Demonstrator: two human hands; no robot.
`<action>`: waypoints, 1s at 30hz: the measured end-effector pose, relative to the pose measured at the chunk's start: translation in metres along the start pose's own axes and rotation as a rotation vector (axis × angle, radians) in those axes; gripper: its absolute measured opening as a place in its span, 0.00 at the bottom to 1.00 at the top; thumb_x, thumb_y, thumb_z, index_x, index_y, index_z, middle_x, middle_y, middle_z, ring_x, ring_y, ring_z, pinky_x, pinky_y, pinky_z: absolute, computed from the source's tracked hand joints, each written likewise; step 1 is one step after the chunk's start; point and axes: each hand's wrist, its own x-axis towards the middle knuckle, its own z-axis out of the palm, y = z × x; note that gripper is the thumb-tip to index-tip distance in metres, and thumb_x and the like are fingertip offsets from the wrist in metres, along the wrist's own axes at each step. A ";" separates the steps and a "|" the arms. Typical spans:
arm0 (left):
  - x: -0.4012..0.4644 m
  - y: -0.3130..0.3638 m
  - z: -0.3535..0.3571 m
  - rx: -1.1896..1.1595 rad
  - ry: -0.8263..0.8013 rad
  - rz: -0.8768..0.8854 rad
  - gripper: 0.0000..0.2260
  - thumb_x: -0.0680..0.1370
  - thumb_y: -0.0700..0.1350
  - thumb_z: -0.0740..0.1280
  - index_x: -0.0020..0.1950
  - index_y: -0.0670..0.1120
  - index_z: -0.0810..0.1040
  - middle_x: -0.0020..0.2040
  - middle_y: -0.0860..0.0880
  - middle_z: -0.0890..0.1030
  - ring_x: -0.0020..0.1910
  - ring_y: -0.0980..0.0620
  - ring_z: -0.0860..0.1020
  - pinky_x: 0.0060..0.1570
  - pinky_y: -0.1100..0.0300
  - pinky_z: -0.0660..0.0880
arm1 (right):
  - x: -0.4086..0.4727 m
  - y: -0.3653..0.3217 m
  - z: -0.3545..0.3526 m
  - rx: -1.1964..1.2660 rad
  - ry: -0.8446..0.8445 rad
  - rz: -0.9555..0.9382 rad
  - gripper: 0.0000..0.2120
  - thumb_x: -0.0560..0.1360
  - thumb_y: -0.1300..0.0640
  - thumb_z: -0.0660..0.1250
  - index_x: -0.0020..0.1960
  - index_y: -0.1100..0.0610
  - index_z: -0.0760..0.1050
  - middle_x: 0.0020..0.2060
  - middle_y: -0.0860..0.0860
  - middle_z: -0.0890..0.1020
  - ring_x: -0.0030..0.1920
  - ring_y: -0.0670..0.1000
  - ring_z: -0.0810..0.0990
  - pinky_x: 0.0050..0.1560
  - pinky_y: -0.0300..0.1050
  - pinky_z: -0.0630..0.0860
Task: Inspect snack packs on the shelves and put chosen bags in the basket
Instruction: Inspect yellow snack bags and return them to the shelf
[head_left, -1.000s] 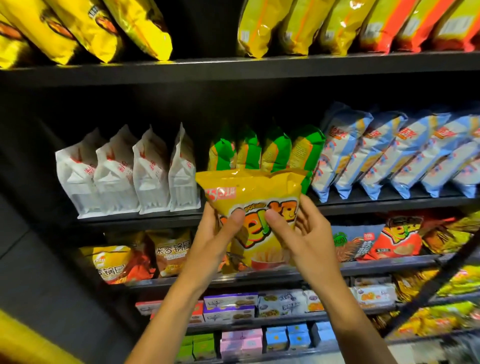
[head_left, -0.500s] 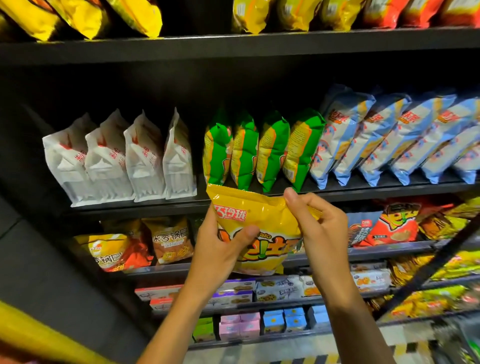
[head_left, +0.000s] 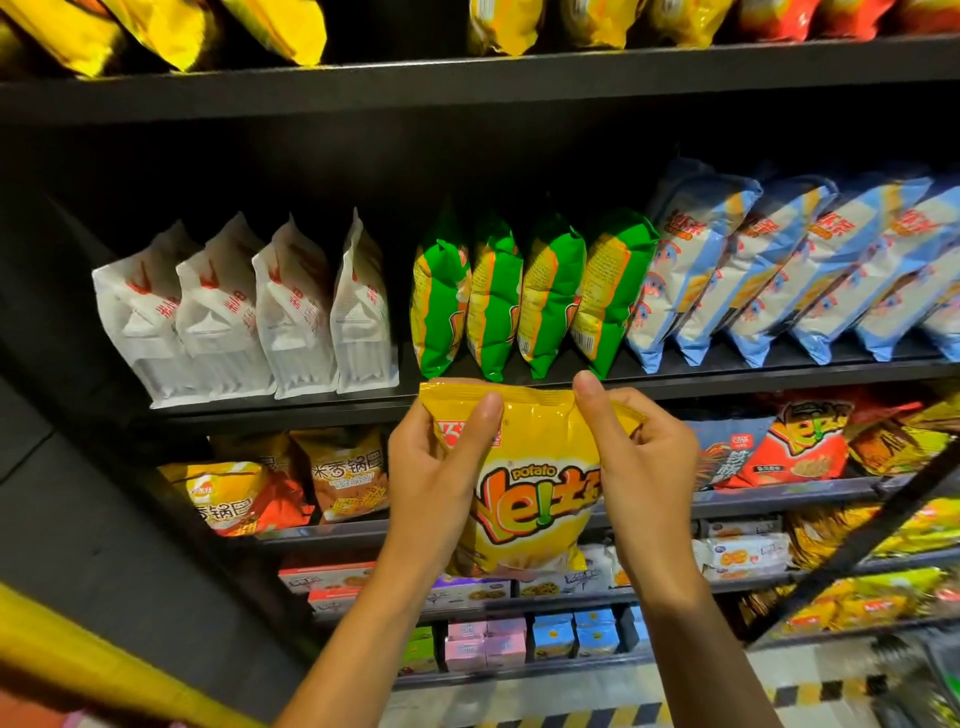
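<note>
A yellow potato snack bag (head_left: 530, 493) hangs upright in front of the dark shelves, its printed front facing me. My left hand (head_left: 436, 478) grips its left side, thumb across the upper left corner. My right hand (head_left: 639, 462) pinches the upper right part of the bag, thumb near the top seam. The bag is level with the edge of the middle shelf (head_left: 779, 376). No basket can be made out in this view.
Above the bag stand white packs (head_left: 244, 312), green bags (head_left: 530, 296) and blue bags (head_left: 779, 270). Orange bags (head_left: 343, 475) and red bags (head_left: 800, 447) fill the shelf behind. Small boxes (head_left: 550, 634) sit lower down. A yellow bar (head_left: 78, 660) crosses the lower left.
The bag has come down from in front of the green bags to below the middle shelf edge. It tipped over and is now upright again. Both hands moved to its upper corners.
</note>
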 end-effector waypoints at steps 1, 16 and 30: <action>0.000 0.000 0.001 -0.010 0.016 -0.004 0.04 0.76 0.49 0.74 0.43 0.54 0.82 0.40 0.51 0.85 0.44 0.52 0.84 0.45 0.58 0.81 | -0.001 0.000 -0.001 0.002 -0.010 0.007 0.21 0.78 0.47 0.70 0.37 0.64 0.77 0.26 0.54 0.71 0.30 0.49 0.70 0.33 0.40 0.69; 0.000 0.003 -0.002 -0.208 0.035 -0.184 0.04 0.74 0.49 0.71 0.46 0.50 0.81 0.46 0.46 0.87 0.47 0.48 0.86 0.47 0.55 0.83 | 0.005 0.003 -0.008 0.056 -0.073 0.046 0.32 0.78 0.45 0.70 0.39 0.75 0.68 0.34 0.74 0.69 0.33 0.64 0.68 0.42 0.52 0.69; 0.007 0.008 -0.008 -0.310 0.194 -0.185 0.09 0.78 0.48 0.70 0.56 0.47 0.79 0.50 0.46 0.87 0.51 0.48 0.86 0.46 0.57 0.83 | -0.017 0.013 0.000 0.004 -0.427 0.167 0.24 0.79 0.45 0.69 0.74 0.45 0.70 0.65 0.42 0.82 0.65 0.43 0.80 0.64 0.41 0.79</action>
